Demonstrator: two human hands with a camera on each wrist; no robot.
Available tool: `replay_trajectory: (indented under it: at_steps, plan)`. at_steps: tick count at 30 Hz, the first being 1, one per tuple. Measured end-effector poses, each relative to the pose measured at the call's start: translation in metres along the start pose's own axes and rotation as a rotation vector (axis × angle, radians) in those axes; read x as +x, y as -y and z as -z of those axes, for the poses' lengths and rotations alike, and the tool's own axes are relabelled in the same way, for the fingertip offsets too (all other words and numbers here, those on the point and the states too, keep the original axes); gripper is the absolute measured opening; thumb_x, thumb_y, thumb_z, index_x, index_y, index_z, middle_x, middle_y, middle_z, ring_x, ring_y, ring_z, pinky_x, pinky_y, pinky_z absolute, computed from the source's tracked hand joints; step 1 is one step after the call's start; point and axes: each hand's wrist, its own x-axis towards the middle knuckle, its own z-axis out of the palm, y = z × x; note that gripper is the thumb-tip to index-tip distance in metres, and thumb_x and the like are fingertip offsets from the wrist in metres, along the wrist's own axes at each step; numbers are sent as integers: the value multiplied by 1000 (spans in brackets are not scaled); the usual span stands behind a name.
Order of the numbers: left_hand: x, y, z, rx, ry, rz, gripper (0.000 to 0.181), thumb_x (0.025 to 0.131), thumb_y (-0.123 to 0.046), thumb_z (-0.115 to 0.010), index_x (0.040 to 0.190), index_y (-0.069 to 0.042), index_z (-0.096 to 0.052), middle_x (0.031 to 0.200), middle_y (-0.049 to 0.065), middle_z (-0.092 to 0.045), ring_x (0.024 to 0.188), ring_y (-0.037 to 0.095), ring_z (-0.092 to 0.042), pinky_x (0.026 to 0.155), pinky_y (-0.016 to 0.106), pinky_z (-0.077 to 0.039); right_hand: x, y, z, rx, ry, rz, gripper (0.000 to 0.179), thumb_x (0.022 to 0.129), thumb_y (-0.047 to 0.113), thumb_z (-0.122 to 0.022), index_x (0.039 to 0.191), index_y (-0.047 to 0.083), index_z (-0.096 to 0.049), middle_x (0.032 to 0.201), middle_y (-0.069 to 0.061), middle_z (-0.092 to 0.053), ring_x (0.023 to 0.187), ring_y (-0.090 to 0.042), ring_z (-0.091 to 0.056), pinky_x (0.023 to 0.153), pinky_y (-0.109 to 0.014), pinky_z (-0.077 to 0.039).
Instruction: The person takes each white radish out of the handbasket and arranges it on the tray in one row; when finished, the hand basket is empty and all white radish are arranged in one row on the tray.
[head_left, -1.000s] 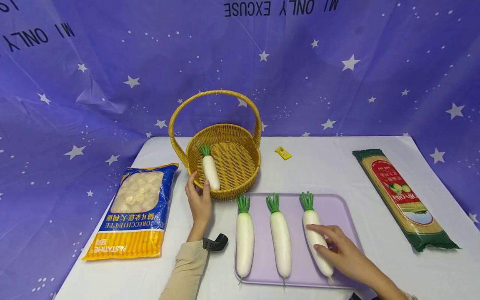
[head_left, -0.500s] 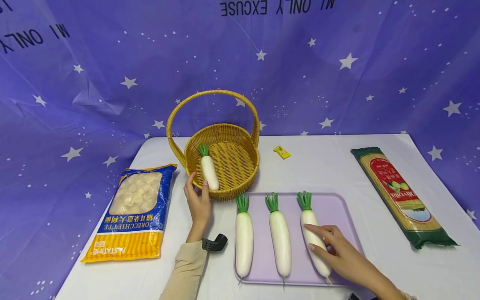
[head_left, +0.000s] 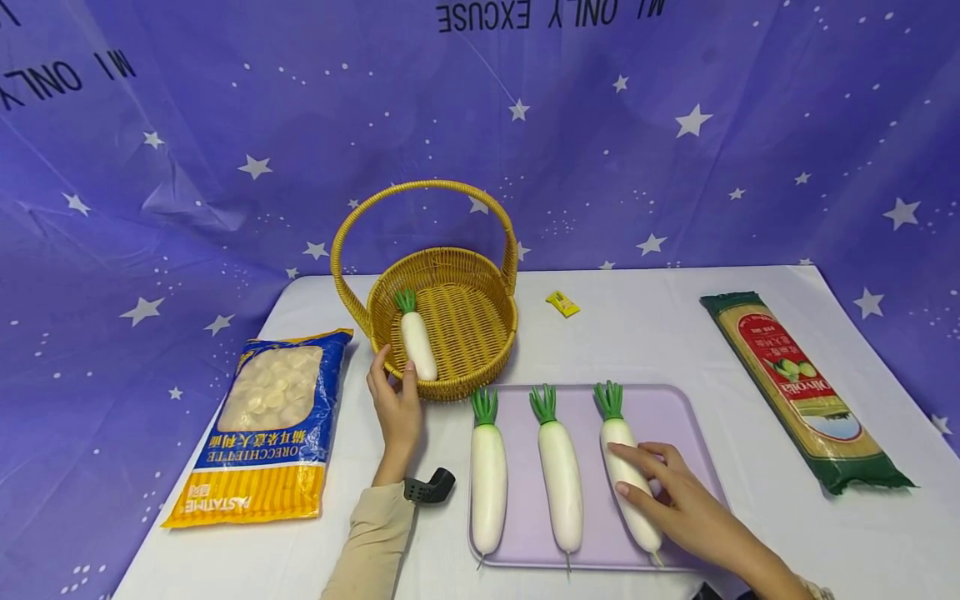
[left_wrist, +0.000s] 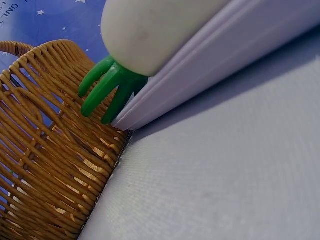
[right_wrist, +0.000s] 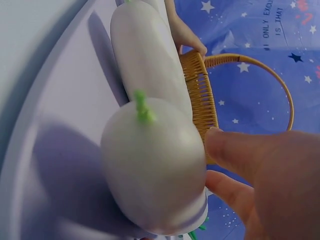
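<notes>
My left hand [head_left: 396, 408] holds the front-left rim of a wicker basket [head_left: 491, 367], its thumb at the rim beside a white radish [head_left: 418, 346] lying inside. On the lilac tray [head_left: 675, 408] lie three more white radishes with green tops: a left one [head_left: 489, 492], a middle one [head_left: 561, 487] and a right one [head_left: 626, 454]. Across the right radish lies my right hand [head_left: 686, 504], its thumb and index finger reaching over to the left side. In the right wrist view those two fingertips [right_wrist: 214, 136] are at the radish's upper surface; the other fingers are hidden.
An orecchiette bag [head_left: 262, 425] lies left of the basket. At the right lies a green-ended packet of long pasta [head_left: 806, 392]. A small yellow packet [head_left: 563, 303] sits behind the tray. A purple star-printed cloth [head_left: 585, 167] hangs behind the white table [head_left: 630, 333].
My right thumb has shifted slightly left across the right radish. My left hand keeps its place on the basket. The head view has shifted a little.
</notes>
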Motion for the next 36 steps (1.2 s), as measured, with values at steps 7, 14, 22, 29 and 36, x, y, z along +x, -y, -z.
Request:
replay_trajectory:
  at_steps: [7, 14, 22, 29, 36]
  plan:
    - [1, 6, 0, 11, 3, -2, 46, 93, -24, -48, 135, -14, -34, 132, 20, -33, 119, 37, -42, 89, 41, -39, 1, 5, 5, -59, -26, -4, 51, 86, 39, -57, 134, 30, -42, 129, -20, -37, 86, -14, -56, 67, -29, -47]
    - [2, 9, -3, 7, -20, -18, 47, 92, -28, -47, 135, -13, -35, 131, 21, -34, 115, 37, -44, 86, 39, -40, 17, 13, 16, -5, -200, 70, 45, 87, 25, -59, 129, 14, -47, 120, -9, -47, 105, -28, -53, 81, -42, -47]
    - [1, 8, -2, 13, -19, -12, 46, 92, -26, -48, 134, -13, -35, 130, 22, -35, 117, 36, -43, 88, 43, -40, 54, 53, 16, 698, -254, 327, 17, 90, -1, -48, 106, -6, -53, 101, 0, -60, 94, -9, -60, 80, -19, -49]
    - [1, 9, -1, 5, 5, 3, 47, 92, -25, -48, 136, -13, -34, 133, 20, -33, 119, 35, -42, 89, 43, -39, 107, 104, -12, 1249, 166, 134, 18, 97, 17, -37, 103, 10, -53, 103, -1, -64, 100, -17, -61, 90, -32, -47]
    - [1, 8, -2, 9, 4, 10, 47, 92, -27, -48, 135, -14, -34, 133, 20, -33, 118, 34, -42, 88, 42, -39, 186, 141, -52, 1450, 197, -40, 31, 96, 25, -34, 118, 6, -46, 124, -14, -57, 116, -27, -53, 104, -41, -35]
